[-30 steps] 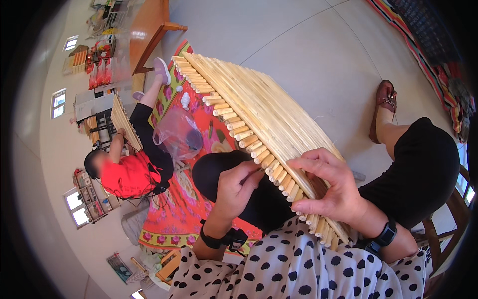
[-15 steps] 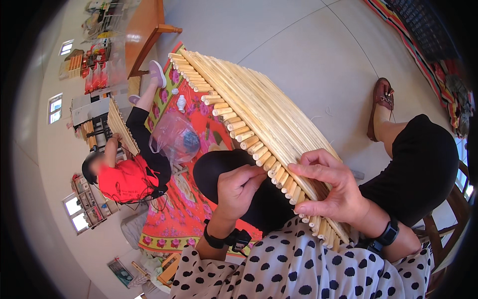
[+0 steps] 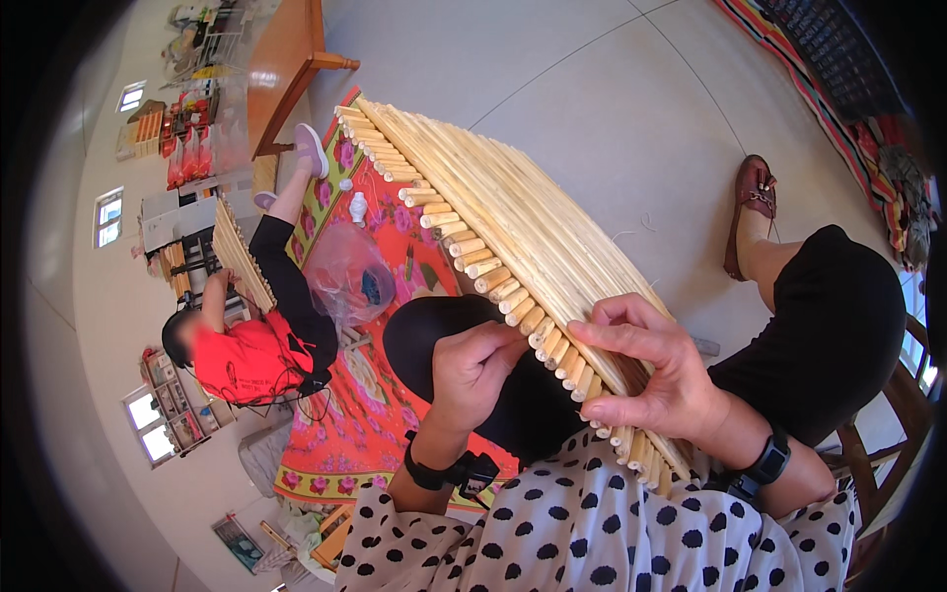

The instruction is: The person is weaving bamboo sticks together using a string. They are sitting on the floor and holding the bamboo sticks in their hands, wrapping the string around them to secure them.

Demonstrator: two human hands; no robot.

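Evidently the reed mat (image 3: 513, 212) is lying across the lap; the right hand (image 3: 651, 370) is pressing spread fingers on the rods, the left hand (image 3: 473, 370) (curled) is pinching 1 rod end. Next probably needs tightening the binding.

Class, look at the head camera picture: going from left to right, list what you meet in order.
Person in a red top → clear plastic bag → left hand → right hand → brown shoe → wooden chair.
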